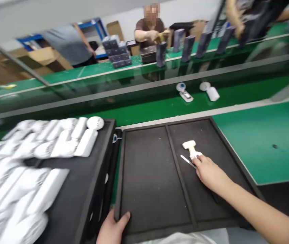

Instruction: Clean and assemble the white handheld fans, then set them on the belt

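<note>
A black tray (pixel 149 176) with a dividing ridge lies in front of me. My left hand (pixel 114 225) grips its near left corner, with the thumb over the rim. Above the tray's right compartment, my right hand (pixel 209 171) is closed on a small white part (pixel 190 145) with a wider head at its far end. A thin white strip (pixel 188 161) sticks out beside the fingers of that hand; whether it is also held cannot be made out.
At the left, another black tray (pixel 83 189) holds several white devices (pixel 87 142). Two white devices (pixel 186 96) (pixel 212 93) lie on the green belt (pixel 144 113) beyond. Across it, people work near dark boxes (pixel 161 54). A small dark object (pixel 275 146) lies on the green surface at right.
</note>
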A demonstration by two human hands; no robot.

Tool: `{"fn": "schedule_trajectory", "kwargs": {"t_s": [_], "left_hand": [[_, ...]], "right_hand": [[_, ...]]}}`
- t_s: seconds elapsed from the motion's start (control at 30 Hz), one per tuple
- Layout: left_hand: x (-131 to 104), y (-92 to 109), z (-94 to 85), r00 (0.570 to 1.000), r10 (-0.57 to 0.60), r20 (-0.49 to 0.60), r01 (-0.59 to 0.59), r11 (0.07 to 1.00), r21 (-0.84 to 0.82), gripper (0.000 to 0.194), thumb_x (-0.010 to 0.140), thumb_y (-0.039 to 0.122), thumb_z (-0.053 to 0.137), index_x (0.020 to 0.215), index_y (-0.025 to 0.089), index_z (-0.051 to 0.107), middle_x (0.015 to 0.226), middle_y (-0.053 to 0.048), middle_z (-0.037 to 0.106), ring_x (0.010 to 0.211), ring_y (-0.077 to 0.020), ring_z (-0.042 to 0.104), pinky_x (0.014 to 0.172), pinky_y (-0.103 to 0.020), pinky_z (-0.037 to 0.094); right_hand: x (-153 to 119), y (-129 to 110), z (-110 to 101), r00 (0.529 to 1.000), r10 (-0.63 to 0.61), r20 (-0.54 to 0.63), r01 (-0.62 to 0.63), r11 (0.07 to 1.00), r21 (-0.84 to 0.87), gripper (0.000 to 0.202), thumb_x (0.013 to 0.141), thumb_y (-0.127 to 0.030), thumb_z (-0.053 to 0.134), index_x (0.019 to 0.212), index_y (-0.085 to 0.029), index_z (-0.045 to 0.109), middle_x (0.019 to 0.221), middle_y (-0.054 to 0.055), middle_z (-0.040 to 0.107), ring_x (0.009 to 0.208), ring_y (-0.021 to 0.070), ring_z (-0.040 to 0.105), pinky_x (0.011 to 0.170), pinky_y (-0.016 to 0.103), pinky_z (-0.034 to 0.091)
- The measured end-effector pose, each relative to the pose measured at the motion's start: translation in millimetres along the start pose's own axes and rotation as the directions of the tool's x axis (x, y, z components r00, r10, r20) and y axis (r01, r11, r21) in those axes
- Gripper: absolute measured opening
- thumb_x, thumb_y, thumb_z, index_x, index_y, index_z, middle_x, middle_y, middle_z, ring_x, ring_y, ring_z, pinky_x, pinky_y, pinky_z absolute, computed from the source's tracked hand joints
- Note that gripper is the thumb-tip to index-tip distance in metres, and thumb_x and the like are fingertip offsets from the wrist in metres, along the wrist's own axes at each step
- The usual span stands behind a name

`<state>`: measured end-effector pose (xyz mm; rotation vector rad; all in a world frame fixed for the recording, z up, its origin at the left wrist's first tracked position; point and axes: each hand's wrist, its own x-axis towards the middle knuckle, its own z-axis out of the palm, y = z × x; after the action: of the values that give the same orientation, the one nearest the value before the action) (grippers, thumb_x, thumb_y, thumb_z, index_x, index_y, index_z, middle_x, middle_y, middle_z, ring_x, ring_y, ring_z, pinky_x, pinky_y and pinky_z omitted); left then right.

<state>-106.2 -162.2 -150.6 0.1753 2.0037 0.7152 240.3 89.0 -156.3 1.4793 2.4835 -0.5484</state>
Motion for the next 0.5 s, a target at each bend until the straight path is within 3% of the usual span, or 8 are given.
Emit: {"fn": "schedule_trajectory", "kwargs": {"t_s": [0.13, 0.23, 0.4, 0.5], "left_hand": [[-84.6, 78.2, 10.2, 0.995, -0.066, 0.077, 0.083, 0.966, -0.244, 0.055, 0.060, 0.029, 0.085, 0.109, 0.015, 0.066, 0.103, -0.017, 0.077, 0.100, -0.0349, 0.074, 0.092, -0.044, 0.058], [-136.9, 112.7, 22.6, 0.998, 0.024, 0.050, -0.007, 0.948, -0.317, 0.053, 0.061, 0.020, 0.081, 0.111, 0.015, 0.063, 0.107, -0.015, 0.077, 0.098, -0.0317, 0.074, 0.092, -0.042, 0.057], [-181.0, 117.3, 40.2, 0.985, 0.174, -0.013, -0.170, 0.935, -0.313, 0.042, 0.064, 0.016, 0.074, 0.105, 0.015, 0.064, 0.108, -0.014, 0.077, 0.101, -0.0305, 0.072, 0.094, -0.039, 0.056], [-193.9, 107.3, 31.7, 0.979, 0.202, 0.000, -0.190, 0.918, -0.347, 0.041, 0.065, 0.016, 0.072, 0.105, 0.013, 0.064, 0.104, -0.013, 0.077, 0.095, -0.0305, 0.073, 0.087, -0.039, 0.058]], "right_hand": [[-4.9, -16.1, -18.5, 0.994, 0.000, 0.112, 0.002, 1.000, -0.023, 0.040, 0.091, -0.013, 0.054, 0.131, -0.008, 0.059, 0.125, 0.022, 0.058, 0.105, 0.0305, 0.059, 0.091, 0.044, 0.049], [-4.8, -32.6, -26.4, 0.986, 0.061, 0.156, -0.058, 0.998, -0.026, 0.033, 0.095, -0.026, 0.061, 0.126, -0.014, 0.060, 0.122, 0.013, 0.061, 0.105, 0.0252, 0.061, 0.089, 0.043, 0.053], [3.6, -41.2, -31.4, 0.975, 0.143, 0.168, -0.152, 0.987, 0.042, 0.034, 0.096, -0.039, 0.064, 0.120, -0.015, 0.062, 0.118, 0.009, 0.064, 0.098, 0.0206, 0.065, 0.086, 0.041, 0.056], [-0.6, -23.2, -44.9, 0.974, 0.186, 0.127, -0.199, 0.975, 0.100, 0.029, 0.098, -0.038, 0.062, 0.115, -0.016, 0.064, 0.115, 0.008, 0.066, 0.096, 0.0189, 0.065, 0.085, 0.039, 0.057]]}}
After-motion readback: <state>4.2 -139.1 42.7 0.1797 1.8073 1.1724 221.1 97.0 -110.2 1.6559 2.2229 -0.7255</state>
